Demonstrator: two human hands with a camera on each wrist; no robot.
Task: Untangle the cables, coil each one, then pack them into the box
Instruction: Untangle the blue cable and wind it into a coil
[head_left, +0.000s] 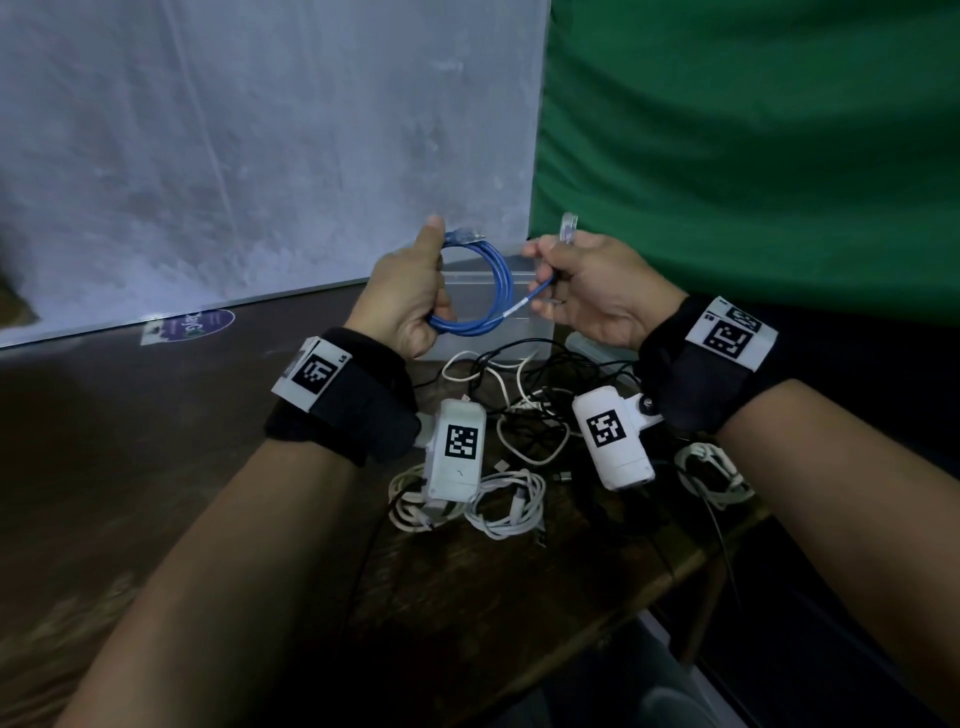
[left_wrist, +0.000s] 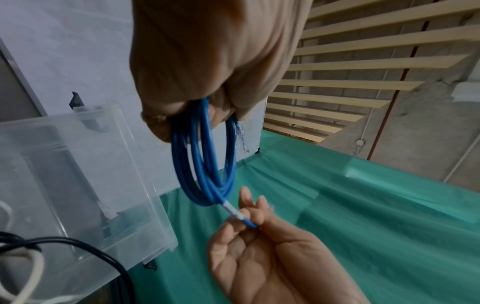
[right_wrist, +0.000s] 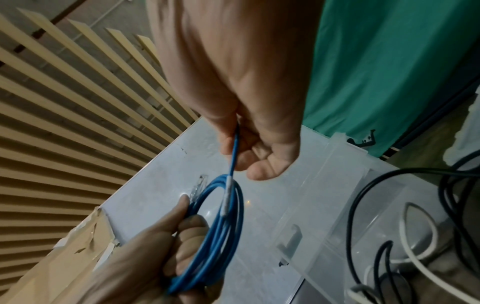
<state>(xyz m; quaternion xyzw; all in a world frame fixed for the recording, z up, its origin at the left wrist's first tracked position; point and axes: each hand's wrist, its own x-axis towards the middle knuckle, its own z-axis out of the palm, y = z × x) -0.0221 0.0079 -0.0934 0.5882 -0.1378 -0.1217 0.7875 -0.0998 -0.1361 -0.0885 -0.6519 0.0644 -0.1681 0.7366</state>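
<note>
A blue network cable (head_left: 485, 291) hangs in a coil of several loops from my left hand (head_left: 410, 296), whose fingers curl round the bundle with the thumb pressing one clear plug on top. The coil (left_wrist: 207, 162) shows below that hand in the left wrist view. My right hand (head_left: 576, 286) pinches the cable's loose end near its white label (right_wrist: 227, 197), and the other clear plug (head_left: 569, 226) sticks up above its fingers. Both hands hover over the clear plastic box (head_left: 498, 338), with the coil (right_wrist: 221, 222) held above it.
A tangle of black and white cables (head_left: 524, 410) lies on the dark wooden table (head_left: 130, 467) just in front of the box. Coiled white cables (head_left: 504, 504) sit nearer me, another (head_left: 711, 473) at the right. A white panel and green cloth stand behind.
</note>
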